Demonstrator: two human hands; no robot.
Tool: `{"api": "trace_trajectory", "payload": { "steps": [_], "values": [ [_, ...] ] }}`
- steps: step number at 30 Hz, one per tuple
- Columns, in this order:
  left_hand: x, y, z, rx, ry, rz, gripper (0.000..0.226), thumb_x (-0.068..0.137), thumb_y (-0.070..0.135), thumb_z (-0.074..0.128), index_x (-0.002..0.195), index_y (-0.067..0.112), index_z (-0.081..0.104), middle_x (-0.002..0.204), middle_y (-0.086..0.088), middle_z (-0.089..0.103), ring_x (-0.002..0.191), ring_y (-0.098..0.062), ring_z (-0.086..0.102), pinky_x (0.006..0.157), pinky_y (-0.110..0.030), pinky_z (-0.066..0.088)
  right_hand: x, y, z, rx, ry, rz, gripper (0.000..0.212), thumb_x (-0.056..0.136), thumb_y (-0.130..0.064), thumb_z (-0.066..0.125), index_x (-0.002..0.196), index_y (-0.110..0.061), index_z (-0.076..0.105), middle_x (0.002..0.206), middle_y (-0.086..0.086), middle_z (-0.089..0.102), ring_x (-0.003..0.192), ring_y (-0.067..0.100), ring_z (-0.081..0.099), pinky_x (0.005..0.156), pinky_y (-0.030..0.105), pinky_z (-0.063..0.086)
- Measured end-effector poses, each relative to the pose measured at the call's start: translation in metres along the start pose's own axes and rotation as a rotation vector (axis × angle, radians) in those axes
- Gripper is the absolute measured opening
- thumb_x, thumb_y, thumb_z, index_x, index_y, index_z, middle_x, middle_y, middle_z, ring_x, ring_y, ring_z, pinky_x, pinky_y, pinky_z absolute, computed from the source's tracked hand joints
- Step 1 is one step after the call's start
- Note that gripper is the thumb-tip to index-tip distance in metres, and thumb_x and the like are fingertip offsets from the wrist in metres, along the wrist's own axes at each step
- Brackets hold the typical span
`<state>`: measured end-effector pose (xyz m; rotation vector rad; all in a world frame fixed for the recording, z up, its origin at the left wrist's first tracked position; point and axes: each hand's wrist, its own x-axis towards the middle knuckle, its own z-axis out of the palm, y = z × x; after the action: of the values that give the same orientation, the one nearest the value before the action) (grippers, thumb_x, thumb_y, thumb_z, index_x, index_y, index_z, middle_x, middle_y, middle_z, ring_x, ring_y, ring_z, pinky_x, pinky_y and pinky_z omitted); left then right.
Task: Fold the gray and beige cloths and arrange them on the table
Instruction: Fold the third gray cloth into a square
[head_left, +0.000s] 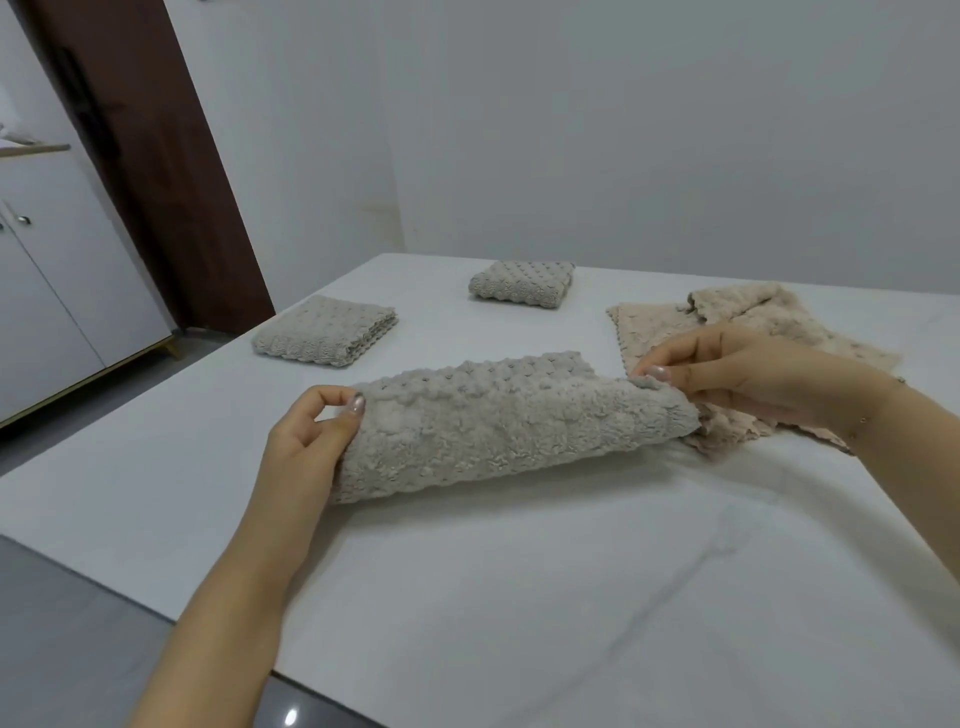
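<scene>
Both hands pinch the near edge of a gray cloth (498, 426) and carry it over toward the far edge. Left hand (306, 441) holds its corner between thumb and forefinger, the other fingers curled loosely, wrist low and forearm coming up from below. Right hand (737, 374) nips the opposite corner with its fingertips, palm down, forearm reaching in from the right over the beige cloth (753, 332), which lies unfolded and rumpled just beside and partly under the gray one.

To fold well, I judge both corners should travel level and land square on the far corners, the cloth kept taut between the hands so that no wrinkle sets in.

Two folded gray cloths, one at the left (327, 332) and one further back (522, 285), rest on the white table (519, 597).
</scene>
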<state>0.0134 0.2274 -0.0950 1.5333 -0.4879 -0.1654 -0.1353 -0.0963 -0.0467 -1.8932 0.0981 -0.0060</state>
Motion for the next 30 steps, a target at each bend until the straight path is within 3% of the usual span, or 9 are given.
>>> {"api": "trace_trajectory", "payload": {
  "steps": [2, 4, 7, 9, 13, 19, 25, 28, 30],
  "values": [
    [-0.002, 0.002, -0.001, -0.003, 0.002, -0.003, 0.019, 0.093, 0.023, 0.055, 0.075, 0.025, 0.06, 0.062, -0.014, 0.054, 0.057, -0.022, 0.047, 0.053, -0.026, 0.036, -0.001, 0.002, -0.005, 0.052, 0.001, 0.011, 0.06, 0.049, -0.047, 0.089, 0.095, -0.011, 0.076, 0.098, 0.014, 0.063, 0.093, 0.025, 0.049, 0.074, 0.014, 0.052],
    [-0.007, 0.006, -0.001, -0.074, 0.006, -0.021, 0.013, 0.084, 0.027, 0.061, 0.072, 0.024, 0.062, 0.059, -0.005, 0.062, 0.05, -0.017, 0.055, 0.049, -0.022, 0.043, -0.001, 0.002, -0.008, 0.065, -0.023, 0.019, 0.06, 0.048, -0.047, 0.09, 0.093, -0.01, 0.076, 0.102, 0.014, 0.065, 0.097, 0.028, 0.05, 0.077, 0.016, 0.052],
    [-0.016, 0.014, -0.004, -0.209, 0.009, -0.054, 0.016, 0.069, 0.035, 0.067, 0.073, 0.02, 0.063, 0.067, 0.001, 0.069, 0.057, -0.012, 0.065, 0.052, -0.022, 0.052, -0.002, -0.005, -0.006, 0.066, -0.049, 0.008, 0.057, 0.047, -0.046, 0.091, 0.09, -0.011, 0.077, 0.092, 0.005, 0.071, 0.083, 0.02, 0.057, 0.071, 0.015, 0.052],
    [-0.014, 0.017, -0.008, -0.207, 0.053, -0.051, 0.014, 0.077, 0.031, 0.065, 0.076, 0.017, 0.062, 0.065, 0.002, 0.069, 0.055, -0.01, 0.065, 0.049, -0.018, 0.052, 0.003, -0.009, -0.004, 0.042, -0.023, 0.007, 0.054, 0.054, -0.044, 0.088, 0.093, -0.01, 0.077, 0.093, 0.005, 0.072, 0.082, 0.014, 0.061, 0.072, 0.013, 0.053],
    [0.017, 0.014, -0.014, 0.038, 0.162, -0.089, 0.018, 0.088, 0.028, 0.063, 0.078, 0.013, 0.063, 0.061, 0.004, 0.064, 0.045, -0.004, 0.057, 0.041, -0.012, 0.041, 0.033, -0.014, 0.004, -0.15, 0.112, 0.071, 0.023, 0.082, -0.022, 0.069, 0.102, -0.012, 0.074, 0.106, 0.01, 0.072, 0.098, 0.022, 0.066, 0.08, 0.02, 0.055],
    [0.048, -0.015, -0.019, 0.474, 0.176, -0.086, 0.024, 0.088, 0.036, 0.062, 0.079, 0.014, 0.065, 0.077, -0.004, 0.068, 0.059, -0.015, 0.053, 0.052, -0.027, 0.037, 0.073, 0.007, 0.013, -0.38, 0.23, 0.23, 0.01, 0.087, -0.017, 0.067, 0.09, -0.011, 0.074, 0.091, 0.011, 0.073, 0.074, 0.016, 0.065, 0.077, 0.031, 0.057],
    [0.052, -0.026, -0.027, 0.557, 0.197, -0.035, 0.023, 0.09, 0.036, 0.059, 0.08, 0.016, 0.063, 0.073, -0.002, 0.067, 0.062, -0.014, 0.055, 0.056, -0.028, 0.04, 0.081, 0.017, 0.018, -0.421, 0.348, 0.199, 0.011, 0.087, -0.015, 0.066, 0.091, -0.007, 0.073, 0.088, 0.01, 0.072, 0.076, 0.019, 0.064, 0.055, 0.01, 0.05],
    [0.054, -0.029, -0.027, 0.584, 0.208, -0.028, 0.022, 0.091, 0.037, 0.057, 0.083, 0.017, 0.062, 0.075, 0.001, 0.067, 0.067, -0.011, 0.057, 0.056, -0.027, 0.038, 0.086, 0.022, 0.02, -0.514, 0.382, 0.17, 0.008, 0.088, -0.02, 0.065, 0.085, -0.016, 0.072, 0.088, 0.005, 0.072, 0.083, 0.018, 0.065, 0.074, 0.022, 0.053],
    [0.057, -0.031, -0.027, 0.618, 0.216, -0.033, 0.022, 0.091, 0.037, 0.055, 0.085, 0.018, 0.062, 0.077, 0.004, 0.066, 0.069, -0.008, 0.057, 0.056, -0.026, 0.038, 0.089, 0.026, 0.022, -0.548, 0.407, 0.158, 0.01, 0.089, -0.022, 0.064, 0.085, -0.016, 0.071, 0.087, 0.006, 0.072, 0.079, 0.016, 0.062, 0.077, 0.029, 0.051]
  ]
}}
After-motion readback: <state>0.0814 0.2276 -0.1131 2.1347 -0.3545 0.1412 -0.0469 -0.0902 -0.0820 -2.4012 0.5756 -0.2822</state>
